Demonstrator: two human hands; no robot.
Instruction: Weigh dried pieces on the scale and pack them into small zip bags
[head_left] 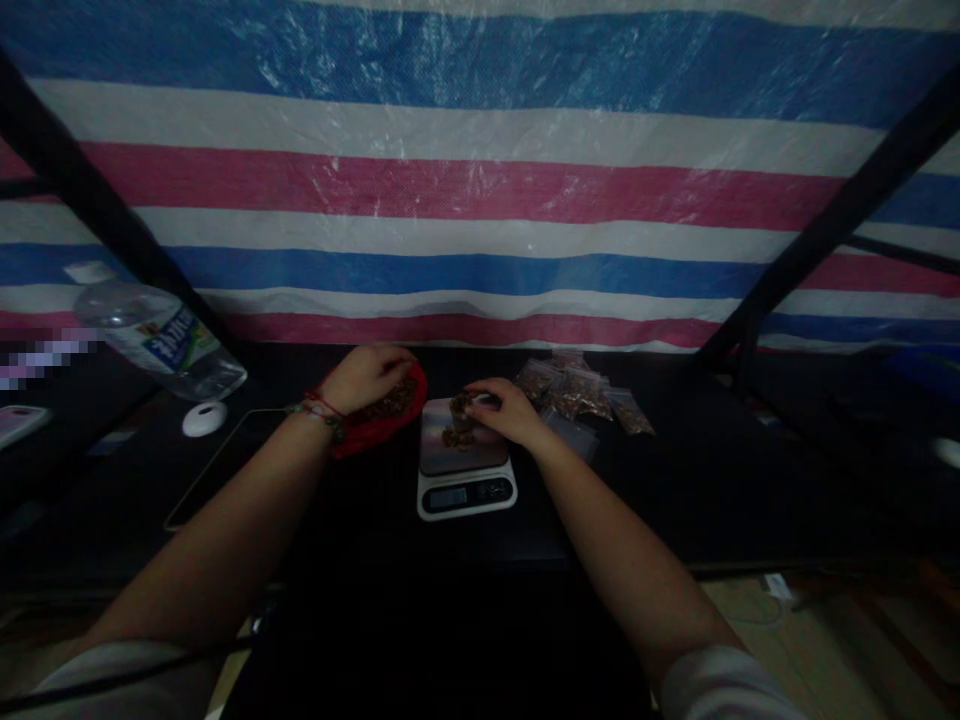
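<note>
My left hand [371, 377] is over a red container [360, 437] of small brown dried bits [390, 402]. Its fingers are drawn together and point down at the bits; anything in the pinch is hidden. On the white kitchen scale [467, 508], my right hand [508, 408] grips a small cup [459, 410] between thumb and fingers. The cup appears to have brown material inside. A little heap of brown pieces [456, 438] lies on the scale's plate in front of the cup. The scale's display is dark and unreadable.
Several small clear bags of brown bits [581, 392] lie behind my right hand, with flat clear bags [570, 432] beside it. At left are a plastic bottle [165, 335], a white rounded object [204, 418] and a dark tablet-like slab [225, 465]. Striped sheeting [480, 190] hangs behind the black table.
</note>
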